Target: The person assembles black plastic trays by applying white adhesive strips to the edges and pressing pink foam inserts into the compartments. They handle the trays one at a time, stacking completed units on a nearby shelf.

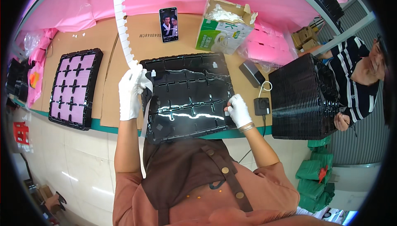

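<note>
A black plastic tray [192,87] with moulded compartments lies in front of me, shiny on top. Small pale labels stick to it: one label [154,73] at the upper left, another label [215,65] at the upper right, a fainter one at the lower left. My left hand [131,87], in a white glove, is closed on a long white label strip [120,19] at the tray's left edge. The strip's notched part rises away from me, and a thin tail hangs below the hand. My right hand [238,110], also gloved, has its fingers pinched at the tray's right edge; what they hold is too small to make out.
Left lies a black tray with pink-purple sheets [74,86]. Behind stand a lit phone [168,25] and a carton of white scraps [225,29], near bagged pink sheets [269,44]. Right are a black box with a cable [261,106] and stacked black trays [295,98], touched by another person.
</note>
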`<state>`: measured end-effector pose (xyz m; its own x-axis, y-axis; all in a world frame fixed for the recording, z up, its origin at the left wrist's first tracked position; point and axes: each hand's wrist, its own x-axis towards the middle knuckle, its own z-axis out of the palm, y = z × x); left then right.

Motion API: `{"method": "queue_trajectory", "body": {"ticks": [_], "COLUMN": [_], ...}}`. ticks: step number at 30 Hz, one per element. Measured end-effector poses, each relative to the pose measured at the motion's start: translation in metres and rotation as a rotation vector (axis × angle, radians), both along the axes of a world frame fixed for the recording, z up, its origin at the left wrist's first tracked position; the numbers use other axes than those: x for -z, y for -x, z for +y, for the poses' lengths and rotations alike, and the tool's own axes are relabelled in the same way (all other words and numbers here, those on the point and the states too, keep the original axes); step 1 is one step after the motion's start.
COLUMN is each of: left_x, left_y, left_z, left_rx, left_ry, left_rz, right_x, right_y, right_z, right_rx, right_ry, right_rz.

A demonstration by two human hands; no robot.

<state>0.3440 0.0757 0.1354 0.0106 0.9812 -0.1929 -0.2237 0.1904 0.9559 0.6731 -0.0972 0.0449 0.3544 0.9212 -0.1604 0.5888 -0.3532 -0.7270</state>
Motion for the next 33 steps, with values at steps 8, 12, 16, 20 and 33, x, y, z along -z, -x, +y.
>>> {"method": "queue_trajectory", "body": {"ticks": [8, 12, 16, 20, 33], "left_x": [0.001, 0.002, 0.006, 0.003, 0.009], "left_y": [0.007, 0.008, 0.012, 0.013, 0.024], "left_z": [-0.003, -0.004, -0.003, -0.005, -0.008], "left_rx": [-0.008, 0.001, 0.012, -0.014, -0.033], "left_ry": [-0.017, -0.008, -0.027, -0.051, -0.049], "left_rz": [-0.002, 0.003, -0.001, 0.013, 0.027], "right_x": [-0.021, -0.025, -0.031, -0.032, -0.039], "right_y": [-0.024, -0.024, -0.016, -0.011, -0.051], "right_z": [-0.009, -0.002, 0.003, 0.007, 0.012], "right_rx": [-0.428, -0.469, -0.547, -0.597, -0.735], "right_ry": [-0.048, 0.037, 0.137, 0.175, 0.191], "right_rz": [-0.346, -0.410, -0.586, -0.658, -0.134]}}
